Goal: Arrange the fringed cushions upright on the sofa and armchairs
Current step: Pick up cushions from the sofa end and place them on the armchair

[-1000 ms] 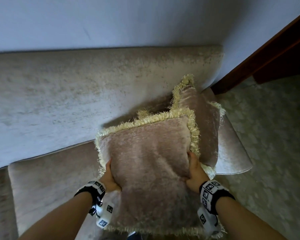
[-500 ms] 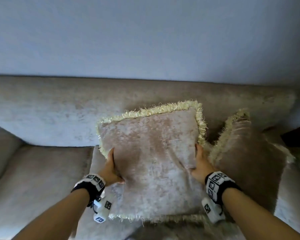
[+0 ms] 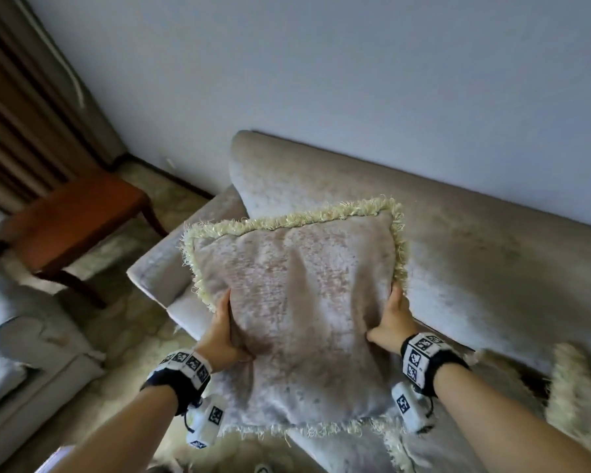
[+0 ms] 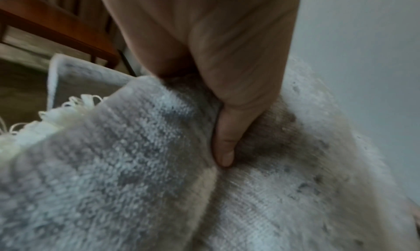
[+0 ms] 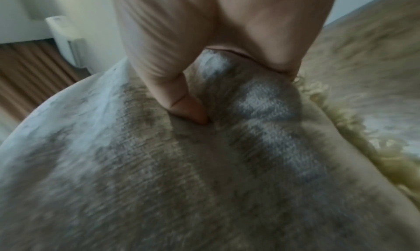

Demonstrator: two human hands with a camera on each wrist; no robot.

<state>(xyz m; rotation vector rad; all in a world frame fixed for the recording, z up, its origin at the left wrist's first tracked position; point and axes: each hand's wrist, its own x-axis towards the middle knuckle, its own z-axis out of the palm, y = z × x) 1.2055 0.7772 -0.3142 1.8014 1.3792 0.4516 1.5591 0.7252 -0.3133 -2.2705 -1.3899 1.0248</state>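
Both hands, left hand (image 3: 223,331) and right hand (image 3: 391,322), still grip the fringed cushion (image 3: 297,302) by its sides, now carried from beside the other cushion (image 3: 575,394) toward the sofa (image 3: 475,268) arm at ten o'clock, so placing it upright seems next.

We list a square plush cushion (image 3: 297,312) in mottled pinkish beige, edged with pale cream-yellow looped fringe; a long velvety sofa (image 3: 475,268) in mottled greyish beige; black wristbands (image 3: 181,370) carrying white blocks printed with black square markers; a reddish-brown wooden side table (image 3: 72,216); brown vertically striped curtains (image 3: 24,107); a plain pale blue-grey wall (image 3: 355,80).
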